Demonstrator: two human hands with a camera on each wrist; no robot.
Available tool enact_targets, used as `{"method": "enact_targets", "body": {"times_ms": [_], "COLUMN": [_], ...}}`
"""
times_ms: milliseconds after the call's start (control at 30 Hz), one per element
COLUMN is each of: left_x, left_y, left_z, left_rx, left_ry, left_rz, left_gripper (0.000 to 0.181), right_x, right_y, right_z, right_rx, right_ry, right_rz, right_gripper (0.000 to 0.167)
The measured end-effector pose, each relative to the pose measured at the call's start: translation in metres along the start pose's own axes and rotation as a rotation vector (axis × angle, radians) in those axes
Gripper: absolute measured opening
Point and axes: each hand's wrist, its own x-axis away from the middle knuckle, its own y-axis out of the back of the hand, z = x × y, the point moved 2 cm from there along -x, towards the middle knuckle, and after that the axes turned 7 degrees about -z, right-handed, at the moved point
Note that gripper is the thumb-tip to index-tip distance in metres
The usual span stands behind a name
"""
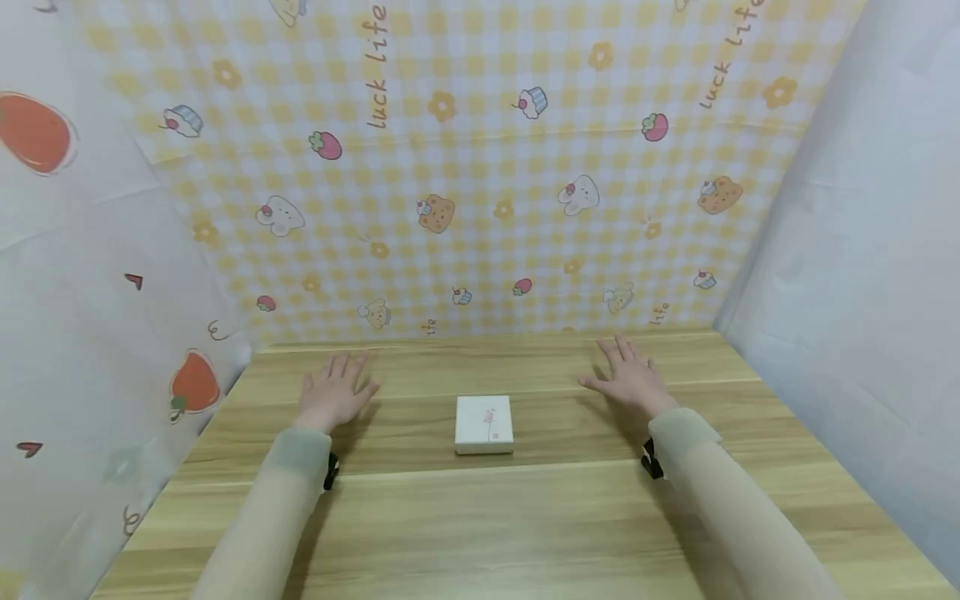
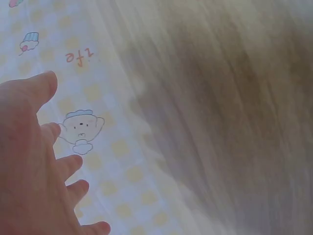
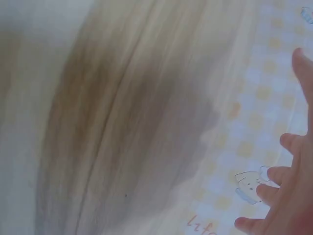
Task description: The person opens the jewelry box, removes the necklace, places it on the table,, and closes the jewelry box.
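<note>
A small white square box (image 1: 483,423) with a faint pink flower print on its lid lies on the wooden table (image 1: 495,533), between the two hands. To its left, the left hand (image 1: 334,395) is spread over the table with nothing in it; the same hand (image 2: 29,166) shows its splayed fingers in the left wrist view. On the other side, the right hand (image 1: 628,380) has its fingers and thumb spread wide, also holding nothing. The right wrist view catches that hand (image 3: 288,191) at its edge. Both hands are apart from the box.
A yellow checked cloth (image 1: 480,167) with cartoon prints hangs behind the table's far edge. White cloths flank the table, one with strawberry prints (image 1: 195,383) on the left and a plain one (image 1: 855,250) on the right. Black straps (image 1: 652,460) show at the wrists.
</note>
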Motion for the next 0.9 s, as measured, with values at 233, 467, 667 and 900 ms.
{"method": "enact_targets", "body": {"times_ms": [233, 467, 667, 900], "left_x": [0.012, 0.02, 0.025, 0.028], "left_y": [0.007, 0.005, -0.001, -0.004], "left_z": [-0.008, -0.019, -0.02, -0.021], "left_rx": [-0.019, -0.025, -0.018, -0.008], "left_ry": [-0.008, -0.042, -0.055, -0.065], "left_rz": [-0.017, -0.04, -0.053, -0.064], "left_gripper": [0.081, 0.078, 0.075, 0.072], "right_x": [0.009, 0.024, 0.031, 0.036], "right_y": [0.001, 0.002, 0.0, -0.001], "right_z": [0.014, 0.027, 0.031, 0.026], "right_rx": [0.022, 0.022, 0.032, 0.02], "right_ry": [0.018, 0.07, 0.097, 0.085], "right_rz": [-0.005, -0.03, -0.057, -0.062], "right_gripper": [0.098, 0.097, 0.098, 0.098]}}
